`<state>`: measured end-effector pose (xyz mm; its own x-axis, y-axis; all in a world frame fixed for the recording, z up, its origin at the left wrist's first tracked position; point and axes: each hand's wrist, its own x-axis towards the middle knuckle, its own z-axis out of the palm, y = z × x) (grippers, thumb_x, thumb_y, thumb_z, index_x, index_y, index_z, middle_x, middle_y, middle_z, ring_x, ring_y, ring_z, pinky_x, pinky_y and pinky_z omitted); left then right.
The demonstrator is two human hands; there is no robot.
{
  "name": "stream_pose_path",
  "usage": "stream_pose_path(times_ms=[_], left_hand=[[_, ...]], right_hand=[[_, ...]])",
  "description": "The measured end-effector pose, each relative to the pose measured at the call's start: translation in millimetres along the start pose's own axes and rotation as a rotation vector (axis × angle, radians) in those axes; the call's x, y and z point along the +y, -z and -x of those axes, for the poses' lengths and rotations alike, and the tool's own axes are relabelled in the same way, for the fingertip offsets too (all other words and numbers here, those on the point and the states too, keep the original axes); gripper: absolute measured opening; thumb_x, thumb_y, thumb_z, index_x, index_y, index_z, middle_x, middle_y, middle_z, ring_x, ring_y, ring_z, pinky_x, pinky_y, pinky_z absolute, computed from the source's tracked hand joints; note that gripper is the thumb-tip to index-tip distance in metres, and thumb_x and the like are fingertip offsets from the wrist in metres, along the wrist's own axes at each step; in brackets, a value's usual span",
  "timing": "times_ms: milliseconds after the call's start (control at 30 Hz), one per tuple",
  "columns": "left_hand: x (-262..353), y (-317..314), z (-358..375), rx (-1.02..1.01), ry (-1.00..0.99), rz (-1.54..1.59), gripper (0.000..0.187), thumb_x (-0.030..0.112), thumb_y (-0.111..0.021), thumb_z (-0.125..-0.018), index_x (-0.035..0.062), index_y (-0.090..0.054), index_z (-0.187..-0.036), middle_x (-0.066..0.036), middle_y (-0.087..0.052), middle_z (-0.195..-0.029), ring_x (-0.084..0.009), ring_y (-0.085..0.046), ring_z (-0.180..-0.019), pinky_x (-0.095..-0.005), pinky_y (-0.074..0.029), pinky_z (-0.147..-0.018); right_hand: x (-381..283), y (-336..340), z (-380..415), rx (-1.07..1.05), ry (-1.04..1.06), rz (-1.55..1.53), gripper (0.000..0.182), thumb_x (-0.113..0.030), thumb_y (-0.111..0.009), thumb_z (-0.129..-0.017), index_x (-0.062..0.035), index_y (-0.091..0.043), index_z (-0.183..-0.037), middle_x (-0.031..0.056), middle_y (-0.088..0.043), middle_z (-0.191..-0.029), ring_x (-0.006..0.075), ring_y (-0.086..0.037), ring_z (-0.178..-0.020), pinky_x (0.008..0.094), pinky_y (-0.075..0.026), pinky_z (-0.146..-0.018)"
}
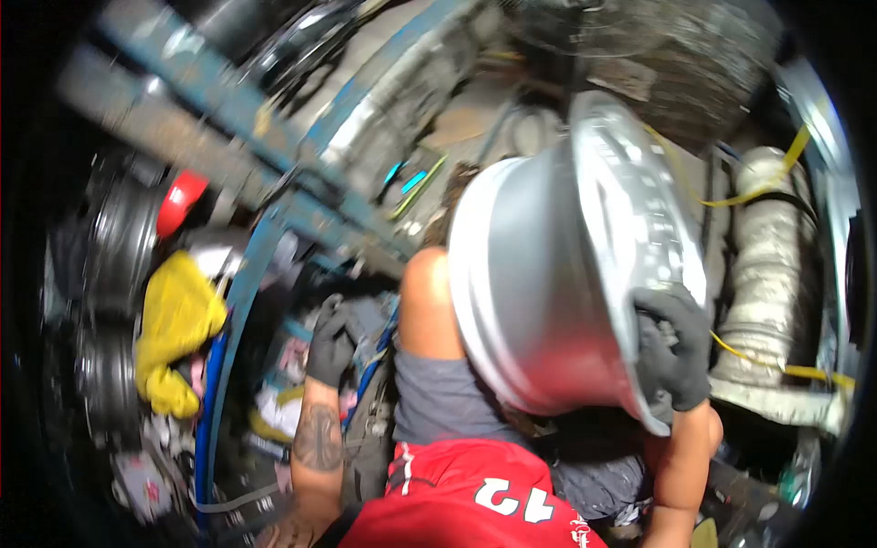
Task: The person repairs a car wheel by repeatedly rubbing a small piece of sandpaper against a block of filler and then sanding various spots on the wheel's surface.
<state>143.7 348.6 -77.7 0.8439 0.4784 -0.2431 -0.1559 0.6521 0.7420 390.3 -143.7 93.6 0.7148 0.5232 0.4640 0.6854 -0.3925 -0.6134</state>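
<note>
A large silver wheel rim stands tilted in front of me, resting by my knee, its spoked face turned to the right. My right hand, in a dark glove, grips the rim's lower right edge with the fingers wrapped over it. My left hand, also gloved, is off to the left, away from the rim. Its fingers look curled in, and blur hides what they may hold. Behind that hand lies a jumble of cloths and small things.
At left are a blue metal frame, a yellow cloth, a red object and dark wheels. A pale ribbed column with a yellow hose stands at right. Blurred machinery is at the top.
</note>
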Motion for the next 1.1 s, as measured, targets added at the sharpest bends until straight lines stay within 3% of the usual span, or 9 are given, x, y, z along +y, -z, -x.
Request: stream_pose_path(times_ms=[100,233,333,367,400,533,700,967,1100], left_hand=[[23.2,-142.6,-21.3,-0.533,-0.17,-0.175,0.035,0.002,-0.071,-0.09,0.0157,-0.057,-0.119,-0.001,-0.053,-0.092,-0.0197,-0.051,-0.082,-0.0387,-0.043,-0.076],[34.6,-349.4,-28.0,-0.963,-0.404,-0.438,0.034,-0.005,-0.072,-0.088,0.0078,-0.061,-0.118,-0.008,-0.063,-0.09,-0.0182,-0.061,-0.076,-0.0324,-0.048,-0.062],[0.0,-487.1,-19.2,-1.247,-0.212,-0.74,0.034,-0.01,-0.074,-0.086,0.0019,-0.064,-0.117,-0.013,-0.071,-0.089,-0.0171,-0.069,-0.071,-0.0276,-0.052,-0.052],[-8.0,-526.5,-18.0,-1.361,-0.025,-0.956,0.044,0.001,-0.081,-0.087,-0.0019,-0.065,-0.129,-0.008,-0.073,-0.093,-0.0092,-0.068,-0.074,-0.0251,-0.055,-0.062],[-30.4,-550.4,-20.0,-1.399,0.071,-1.042,0.039,0.002,-0.076,-0.093,-0.0008,-0.064,-0.13,-0.006,-0.072,-0.092,-0.0081,-0.065,-0.07,-0.0243,-0.052,-0.058],[-112.6,-589.1,-65.8,-1.528,0.387,-0.942,0.059,0.002,-0.075,-0.094,-0.0044,-0.047,-0.145,-0.015,-0.075,-0.108,-0.017,-0.075,-0.083,-0.0271,-0.057,-0.053],[-142.0,-612.5,-75.0,-1.498,0.129,-1.232,0.064,0.006,-0.083,-0.088,-0.0036,-0.05,-0.143,-0.01,-0.075,-0.087,-0.0106,-0.068,-0.062,-0.0238,-0.052,-0.051],[-158.6,-609.2,-121.5,-1.476,0.394,-0.985,0.07,0.01,-0.085,-0.088,-0.0001,-0.049,-0.147,-0.007,-0.071,-0.122,-0.0109,-0.068,-0.104,-0.0288,-0.058,-0.086],[-145.0,-619.3,-127.1,-1.469,0.543,-0.867,0.067,0.009,-0.082,-0.091,0.0005,-0.049,-0.148,-0.006,-0.069,-0.12,-0.0122,-0.069,-0.101,-0.0306,-0.06,-0.087]], right_hand=[[6.7,9.0,-3.2,-0.081,-0.026,-0.09,0.026,-0.004,-0.072,-0.084,-0.0043,-0.075,-0.11,0.0127,-0.068,-0.089,0.0296,-0.063,-0.079,0.0406,-0.05,-0.072],[15.2,7.1,-1.7,0.027,-0.113,-0.383,0.027,-0.013,-0.073,-0.092,-0.0067,-0.075,-0.118,0.0113,-0.067,-0.089,0.0229,-0.064,-0.077,0.0373,-0.05,-0.07],[24.9,25.0,-0.5,0.116,-0.246,-0.622,0.043,-0.023,-0.072,-0.098,-0.006,-0.066,-0.136,0.0092,-0.072,-0.111,0.0192,-0.067,-0.103,0.033,-0.051,-0.099],[29.3,30.8,0.8,0.171,-0.329,-0.817,0.047,-0.026,-0.073,-0.099,-0.0058,-0.063,-0.14,0.0095,-0.071,-0.117,0.0188,-0.067,-0.109,0.0339,-0.049,-0.104],[40.7,34.9,2.0,0.221,-0.258,-0.85,0.051,-0.028,-0.072,-0.101,-0.0016,-0.059,-0.142,0.0093,-0.071,-0.12,0.018,-0.067,-0.109,0.0338,-0.051,-0.102],[61.1,58.0,4.1,0.381,-0.379,-1.143,0.051,-0.026,-0.072,-0.102,0.0045,-0.058,-0.139,0.0096,-0.07,-0.123,0.0127,-0.067,-0.109,0.0283,-0.055,-0.093],[96.4,47.2,2.6,0.583,-0.306,-1.328,0.046,-0.011,-0.073,-0.094,0.0048,-0.06,-0.134,0.0088,-0.069,-0.124,0.0133,-0.067,-0.108,0.026,-0.055,-0.092],[117.1,49.6,-5.5,0.62,-0.41,-1.16,0.037,-0.019,-0.069,-0.1,0.0033,-0.062,-0.129,0.0055,-0.069,-0.11,0.0083,-0.064,-0.098,0.0248,-0.053,-0.088],[100.9,75.4,-5.2,0.663,-0.419,-1.184,0.036,-0.017,-0.069,-0.099,0.003,-0.062,-0.129,0.0038,-0.069,-0.108,0.0063,-0.062,-0.095,0.0254,-0.052,-0.088]])
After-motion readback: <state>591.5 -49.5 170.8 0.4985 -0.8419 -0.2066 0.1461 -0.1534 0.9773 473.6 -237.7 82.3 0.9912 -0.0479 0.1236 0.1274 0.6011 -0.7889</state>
